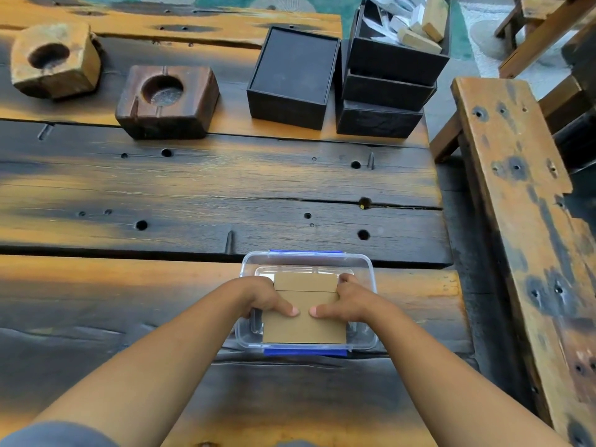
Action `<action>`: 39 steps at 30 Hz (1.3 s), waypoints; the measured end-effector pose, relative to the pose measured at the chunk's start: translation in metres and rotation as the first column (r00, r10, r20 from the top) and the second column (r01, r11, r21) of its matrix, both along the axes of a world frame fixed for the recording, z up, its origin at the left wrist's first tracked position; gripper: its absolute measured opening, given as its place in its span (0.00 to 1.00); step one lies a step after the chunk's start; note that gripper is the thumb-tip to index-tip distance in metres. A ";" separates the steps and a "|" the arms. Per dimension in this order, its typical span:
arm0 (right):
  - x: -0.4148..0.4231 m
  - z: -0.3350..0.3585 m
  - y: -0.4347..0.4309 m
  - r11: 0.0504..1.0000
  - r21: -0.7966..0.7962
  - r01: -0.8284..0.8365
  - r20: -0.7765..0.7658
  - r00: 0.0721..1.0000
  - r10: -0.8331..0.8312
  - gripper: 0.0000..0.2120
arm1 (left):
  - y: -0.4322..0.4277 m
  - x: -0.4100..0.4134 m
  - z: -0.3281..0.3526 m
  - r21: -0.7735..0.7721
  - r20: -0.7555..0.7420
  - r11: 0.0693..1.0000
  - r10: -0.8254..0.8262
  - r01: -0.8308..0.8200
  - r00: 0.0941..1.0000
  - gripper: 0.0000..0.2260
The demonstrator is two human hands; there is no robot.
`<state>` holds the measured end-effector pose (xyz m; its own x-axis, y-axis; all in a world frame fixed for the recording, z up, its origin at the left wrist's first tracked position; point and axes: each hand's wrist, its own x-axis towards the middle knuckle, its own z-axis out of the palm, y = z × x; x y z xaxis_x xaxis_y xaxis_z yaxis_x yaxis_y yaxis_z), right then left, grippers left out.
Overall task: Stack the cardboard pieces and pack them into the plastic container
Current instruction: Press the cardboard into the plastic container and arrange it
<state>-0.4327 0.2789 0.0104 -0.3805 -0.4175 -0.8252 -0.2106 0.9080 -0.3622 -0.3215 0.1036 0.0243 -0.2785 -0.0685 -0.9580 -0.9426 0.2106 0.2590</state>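
Both hands, left hand (269, 300) and right hand (346, 301), clamp the cardboard stack (304, 312) by its sides, directly over the plastic container (371, 341) at the worktop's (193, 188) near edge; long axis points away.

A single head-worn, wide-angle view looks forward and steeply down from above the near edge of the plank surface (193, 188). The plastic container (308, 261) sits low and centre, close beneath the lens, with both forearms entering from the bottom edge toward it. Beyond the container the black boxes (292, 79) mark the far side. Right of the container a bench (516, 188) bows outward, probably from lens distortion.
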 end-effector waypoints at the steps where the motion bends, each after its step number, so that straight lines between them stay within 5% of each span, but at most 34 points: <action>1: 0.000 0.000 0.001 1.000 -0.001 -0.005 0.001 1.000 0.005 0.49 | 0.000 0.001 0.000 0.006 0.000 1.000 -0.009 0.009 1.000 0.25; 5: -0.007 0.002 0.006 0.997 -0.005 -0.078 0.031 0.996 0.078 0.44 | -0.003 0.005 0.001 0.098 0.001 0.995 -0.024 0.023 1.000 0.27; 12: -0.010 -0.001 0.008 0.998 -0.026 -0.051 0.067 0.996 0.052 0.42 | 0.002 0.004 0.002 0.036 -0.004 0.988 -0.147 0.147 0.989 0.26; 17: -0.005 0.000 0.004 1.000 -0.004 -0.016 0.023 1.000 0.016 0.45 | 0.012 0.001 0.005 -0.187 0.010 0.950 -0.254 0.252 0.967 0.31; 23: 0.007 0.006 0.009 0.999 -0.025 -0.044 -0.132 0.990 0.040 0.37 | 0.023 0.014 0.006 -0.328 -0.101 0.932 -0.197 0.154 0.975 0.28; 27: 0.009 0.008 0.014 0.990 -0.106 -0.093 -0.201 0.977 0.070 0.33 | 0.021 0.024 0.005 -0.240 -0.189 0.971 -0.058 0.011 0.980 0.25; 32: 0.000 0.008 0.021 0.973 -0.230 -0.011 -0.056 0.998 -0.002 0.42 | 0.015 0.027 0.007 -0.069 -0.231 0.993 0.077 -0.095 0.970 0.22; 39: 0.002 0.004 0.025 0.972 -0.215 -0.100 -0.122 0.990 0.075 0.35 | 0.022 0.029 0.000 -0.204 -0.165 0.974 -0.138 0.103 0.977 0.27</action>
<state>-0.4310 0.3036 0.0143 -0.4194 -0.6196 -0.6635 -0.3367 0.7849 -0.5201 -0.2923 0.1256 0.0243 -0.4601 -0.2025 -0.8645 -0.8500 0.3819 0.3629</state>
